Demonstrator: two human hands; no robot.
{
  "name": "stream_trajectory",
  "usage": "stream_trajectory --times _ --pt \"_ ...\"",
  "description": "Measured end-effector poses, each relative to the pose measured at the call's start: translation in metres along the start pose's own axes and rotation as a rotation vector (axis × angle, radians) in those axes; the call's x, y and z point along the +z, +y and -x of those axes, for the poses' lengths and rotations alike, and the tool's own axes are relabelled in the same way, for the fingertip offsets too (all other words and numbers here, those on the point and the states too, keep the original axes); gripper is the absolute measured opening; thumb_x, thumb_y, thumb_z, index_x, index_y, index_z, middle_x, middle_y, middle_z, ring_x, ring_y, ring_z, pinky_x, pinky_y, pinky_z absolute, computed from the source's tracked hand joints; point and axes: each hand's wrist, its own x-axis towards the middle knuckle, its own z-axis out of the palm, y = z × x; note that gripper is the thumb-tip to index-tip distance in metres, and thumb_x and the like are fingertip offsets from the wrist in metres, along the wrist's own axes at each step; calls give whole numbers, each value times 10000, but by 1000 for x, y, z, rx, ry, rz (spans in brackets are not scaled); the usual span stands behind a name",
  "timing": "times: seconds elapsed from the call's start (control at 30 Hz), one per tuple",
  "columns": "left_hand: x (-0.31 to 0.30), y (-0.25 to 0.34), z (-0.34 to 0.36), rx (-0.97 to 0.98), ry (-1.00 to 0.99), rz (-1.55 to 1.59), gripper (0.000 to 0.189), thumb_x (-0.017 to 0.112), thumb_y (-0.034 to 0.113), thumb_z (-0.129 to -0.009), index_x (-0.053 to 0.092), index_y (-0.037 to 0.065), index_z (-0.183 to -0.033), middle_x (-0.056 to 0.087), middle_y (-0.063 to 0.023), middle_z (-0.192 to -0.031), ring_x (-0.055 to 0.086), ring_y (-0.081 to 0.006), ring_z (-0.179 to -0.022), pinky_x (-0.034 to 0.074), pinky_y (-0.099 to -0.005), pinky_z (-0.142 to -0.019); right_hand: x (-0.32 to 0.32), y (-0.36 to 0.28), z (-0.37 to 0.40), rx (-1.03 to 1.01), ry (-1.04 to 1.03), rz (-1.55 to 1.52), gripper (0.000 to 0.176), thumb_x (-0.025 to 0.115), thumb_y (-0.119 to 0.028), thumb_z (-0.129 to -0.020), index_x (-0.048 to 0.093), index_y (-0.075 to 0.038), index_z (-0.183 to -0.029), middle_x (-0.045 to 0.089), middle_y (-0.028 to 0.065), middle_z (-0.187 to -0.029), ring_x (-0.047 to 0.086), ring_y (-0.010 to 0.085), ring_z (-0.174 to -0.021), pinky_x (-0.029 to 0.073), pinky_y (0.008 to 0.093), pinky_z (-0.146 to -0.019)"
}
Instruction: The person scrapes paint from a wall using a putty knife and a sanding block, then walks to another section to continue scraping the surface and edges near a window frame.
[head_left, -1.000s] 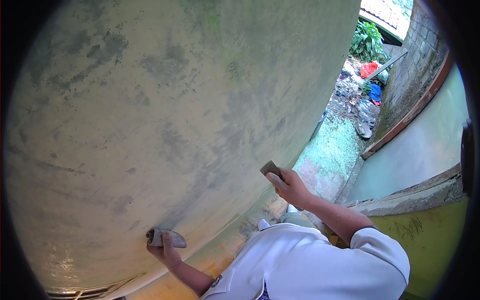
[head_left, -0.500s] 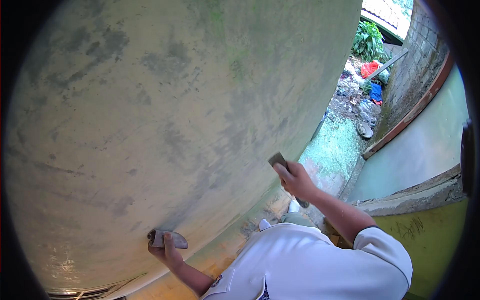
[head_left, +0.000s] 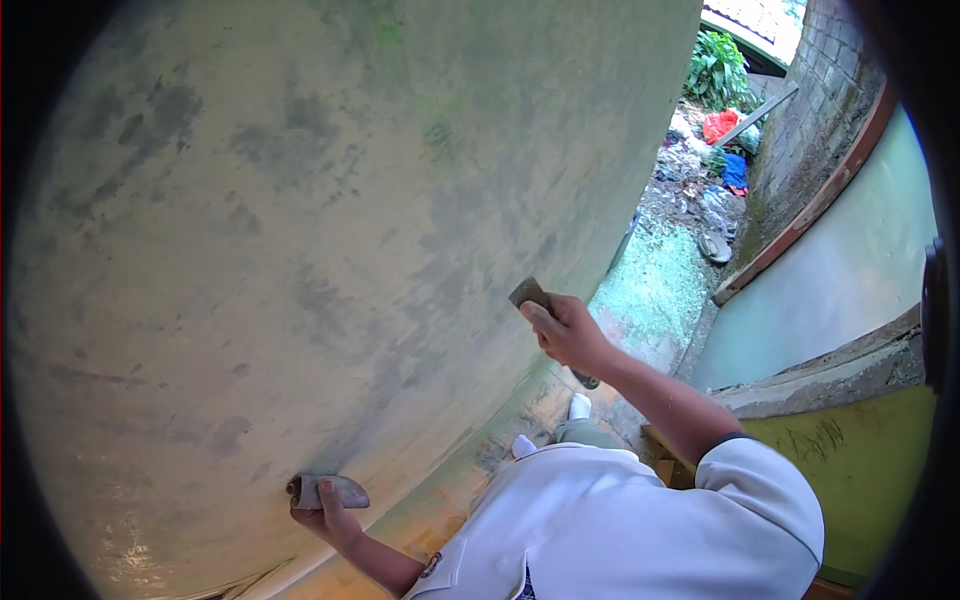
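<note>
A putty knife [head_left: 528, 293] is gripped in my right hand [head_left: 574, 336], its broad blade pointing up and left and its handle end showing below the fist. In this view the blade overlaps the large pale wall [head_left: 240, 290], which has dark grey smudges and faint green patches. Lower down, my left hand [head_left: 334, 522] holds a grey, curved, scoop-like piece [head_left: 350, 491] with a rolled left end. My thumb lies over its front, and the fingers behind it are partly hidden.
To the right runs a narrow passage floor [head_left: 655, 290] with rubbish heaped at its far end. A grey block wall [head_left: 820, 110], a reddish-brown edge [head_left: 815, 200] and a yellow-green wall [head_left: 850, 460] border it. My white-covered feet [head_left: 579, 407] stand near the wall's base.
My right hand with the putty knife has moved slightly up and left. The camera view has shifted a little, and my left hand keeps its hold on the grey piece.
</note>
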Motion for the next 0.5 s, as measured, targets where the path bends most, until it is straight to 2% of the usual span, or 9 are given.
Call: stream_trajectory --times 0.07,0.27,0.33,0.4,0.5 --pt "7 7 2 8 21 -20 313 716 245 -749 530 -6 -779 542 -23 -741 494 -110 -671 409 -258 -605 -1 -6 7 55 -49 -182 337 470 -320 -953 410 -73 -732 358 -42 -521 324 37 -403 261 232 -360" --pt "-6 -7 -1 -15 -36 23 305 711 232 -758 528 -8 -804 549 -37 -764 497 -113 -694 423 -263 -647 -14 25 28 81 -3 -101 327 469 -306 -953 433 -68 -732 383 -37 -528 339 41 -402 274 231 -364" --pt "1 -6 2 -5 36 29 307 714 229 -756 523 -6 -808 547 -36 -768 496 -113 -699 424 -264 -648 -13 22 17 109 -9 -93 326 470 -304 -953 444 -66 -733 386 -37 -533 341 41 -405 277 230 -367" --pt "1 -4 4 9 99 27 310 716 226 -754 517 -4 -812 545 -34 -772 496 -113 -703 425 -266 -650 -4 7 -10 -137 33 59 328 477 -303 -950 456 -56 -735 388 -38 -543 340 41 -415 282 233 -378" --pt "0 -3 3 -17 45 18 321 723 224 -749 508 -4 -818 544 -32 -781 496 -112 -705 426 -265 -649 -10 -8 -3 -100 10 -8 348 488 -305 -944 451 -49 -711 407 -31 -551 354 48 -430 296 242 -396"
